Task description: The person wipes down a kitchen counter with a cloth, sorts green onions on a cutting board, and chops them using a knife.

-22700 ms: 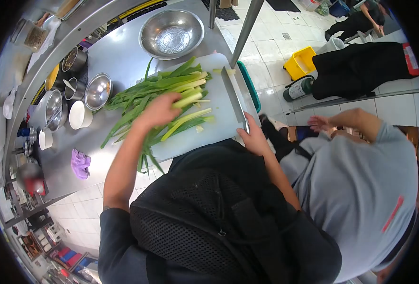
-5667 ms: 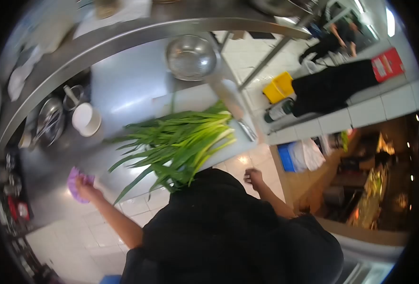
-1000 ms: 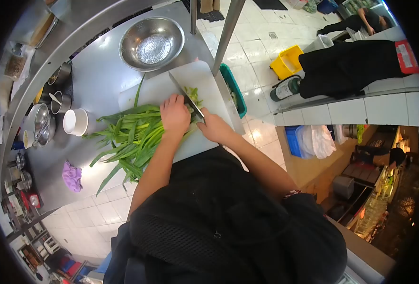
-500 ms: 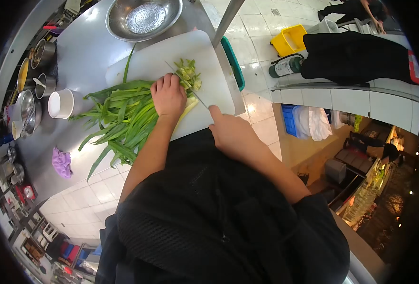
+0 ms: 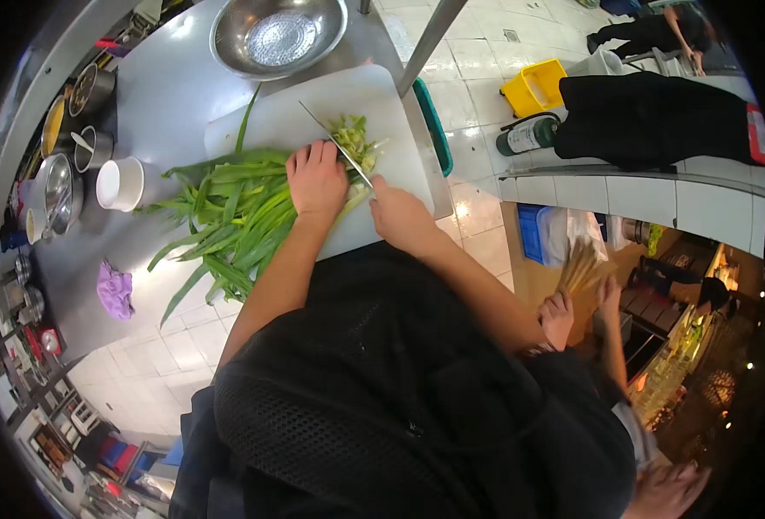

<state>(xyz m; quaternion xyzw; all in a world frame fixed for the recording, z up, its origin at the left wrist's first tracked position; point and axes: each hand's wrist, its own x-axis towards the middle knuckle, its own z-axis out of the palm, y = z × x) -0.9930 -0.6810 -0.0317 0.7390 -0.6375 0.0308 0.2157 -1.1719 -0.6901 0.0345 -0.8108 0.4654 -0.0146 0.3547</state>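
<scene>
A large bunch of long green onions [image 5: 248, 208] lies across a white cutting board [image 5: 300, 99], its leaves hanging over the near edge of the counter. My left hand [image 5: 317, 182] presses on the bunch near its cut end, fingers bent and closed over the stalks. In my right hand [image 5: 402, 214] is a knife [image 5: 344, 152], its thin blade slanting up and left past my left fingertips. Chopped pieces [image 5: 356, 140] sit in a small heap on the blade's far side. The knife's handle is hidden inside my fist.
A metal bowl [image 5: 220, 52] stands beyond the board. White tubs [image 5: 120, 186], metal pots [image 5: 94, 91] and a purple cloth [image 5: 115, 290] are to the left. At right, another person's hands [image 5: 559, 318] are close to my right arm, with a bundle of thin brown sticks [image 5: 579, 264].
The knife blade has tilted so more of its face shows, and my right hand has shifted slightly left. Another person's hands and the brown bundle have come into view at right.
</scene>
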